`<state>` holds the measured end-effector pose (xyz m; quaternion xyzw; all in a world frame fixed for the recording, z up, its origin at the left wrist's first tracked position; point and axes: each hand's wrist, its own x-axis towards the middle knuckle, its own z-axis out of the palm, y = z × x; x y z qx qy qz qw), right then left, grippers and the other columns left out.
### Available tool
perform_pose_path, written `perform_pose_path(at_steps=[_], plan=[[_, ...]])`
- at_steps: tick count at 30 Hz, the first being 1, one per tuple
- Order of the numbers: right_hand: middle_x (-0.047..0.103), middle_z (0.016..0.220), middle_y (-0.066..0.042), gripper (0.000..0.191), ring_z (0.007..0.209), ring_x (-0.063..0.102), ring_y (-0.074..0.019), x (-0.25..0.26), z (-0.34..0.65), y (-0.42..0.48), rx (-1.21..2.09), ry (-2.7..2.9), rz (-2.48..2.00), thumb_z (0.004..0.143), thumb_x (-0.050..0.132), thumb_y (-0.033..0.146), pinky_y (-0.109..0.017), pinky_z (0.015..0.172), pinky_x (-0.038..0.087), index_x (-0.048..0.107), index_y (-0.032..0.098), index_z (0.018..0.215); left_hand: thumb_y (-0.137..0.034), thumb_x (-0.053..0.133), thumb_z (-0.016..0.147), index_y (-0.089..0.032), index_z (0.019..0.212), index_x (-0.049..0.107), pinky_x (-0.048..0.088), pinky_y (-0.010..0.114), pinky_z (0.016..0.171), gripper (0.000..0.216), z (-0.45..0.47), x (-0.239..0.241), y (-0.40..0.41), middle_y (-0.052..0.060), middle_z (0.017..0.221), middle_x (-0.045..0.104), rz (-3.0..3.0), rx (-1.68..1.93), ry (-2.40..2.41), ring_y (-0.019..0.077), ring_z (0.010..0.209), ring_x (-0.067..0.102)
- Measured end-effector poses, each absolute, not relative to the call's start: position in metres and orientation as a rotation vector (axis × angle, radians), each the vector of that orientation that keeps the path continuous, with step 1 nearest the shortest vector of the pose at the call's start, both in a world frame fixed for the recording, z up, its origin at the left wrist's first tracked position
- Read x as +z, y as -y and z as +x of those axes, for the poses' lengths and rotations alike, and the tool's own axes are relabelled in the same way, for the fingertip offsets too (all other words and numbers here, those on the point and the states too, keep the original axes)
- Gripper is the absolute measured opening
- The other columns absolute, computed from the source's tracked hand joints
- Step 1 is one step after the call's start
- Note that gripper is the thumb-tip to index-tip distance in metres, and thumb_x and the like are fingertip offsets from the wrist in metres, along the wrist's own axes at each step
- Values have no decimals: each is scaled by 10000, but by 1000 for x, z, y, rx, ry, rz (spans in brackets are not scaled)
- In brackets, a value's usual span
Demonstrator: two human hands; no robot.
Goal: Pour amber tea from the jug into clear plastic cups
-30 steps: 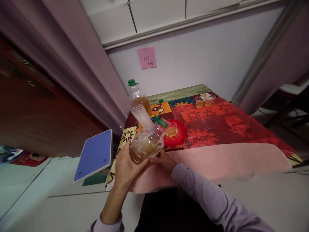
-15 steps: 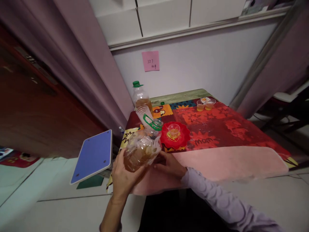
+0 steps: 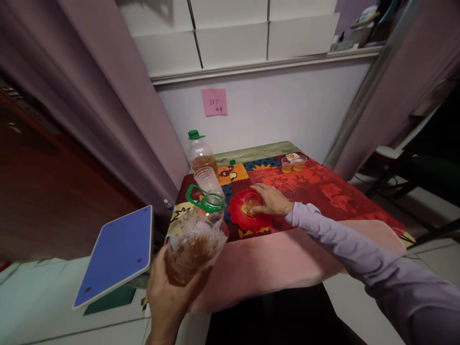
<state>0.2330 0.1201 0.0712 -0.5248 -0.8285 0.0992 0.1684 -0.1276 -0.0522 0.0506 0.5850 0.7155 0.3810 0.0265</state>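
My left hand (image 3: 170, 292) grips a clear plastic bottle (image 3: 197, 244) low on its body, tilted slightly at the table's near edge. The bottle has an uncapped mouth, a green carry handle and amber liquid inside. My right hand (image 3: 272, 200) reaches over a red scalloped plate (image 3: 239, 218), thumb and fingers around a small clear cup (image 3: 251, 200) that holds some yellowish liquid. The fingers partly hide the cup's right side. Just behind the bottle stands a stack of clear plastic cups (image 3: 208, 181).
A second bottle (image 3: 203, 155) with a green cap stands at the back left. Two cups of yellow liquid (image 3: 293, 165) sit at the back right. A green cap (image 3: 233, 162) lies near the back edge. Left of the table is a blue board (image 3: 115, 251).
My right hand has left the bottle and moved forward to the cup on the red plate. The bottle, in my left hand, is more upright and its green handle has swung left.
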Motion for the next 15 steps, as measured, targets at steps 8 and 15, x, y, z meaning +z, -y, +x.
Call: perform_pose_path(at_steps=[8, 15], plan=[[682, 1452, -269, 664, 1295, 707, -393, 80, 209, -130, 232, 2626, -1654, 1027, 660, 475, -483, 1086, 495, 552, 109, 1569, -795, 782, 662, -243, 1540, 527, 559, 561, 1131, 1068, -133, 46, 51, 159, 1498, 675, 1785, 1096, -2234, 415, 1346, 665], [738, 1344, -255, 625, 1198, 744, -402, 85, 204, -136, 195, 2668, -1650, 965, 718, 449, -485, 1055, 510, 632, 75, 1458, -811, 767, 656, -231, 1495, 551, 550, 639, 1113, 1042, -134, 45, 52, 185, 1473, 679, 1757, 1063, -2268, 459, 1330, 661]])
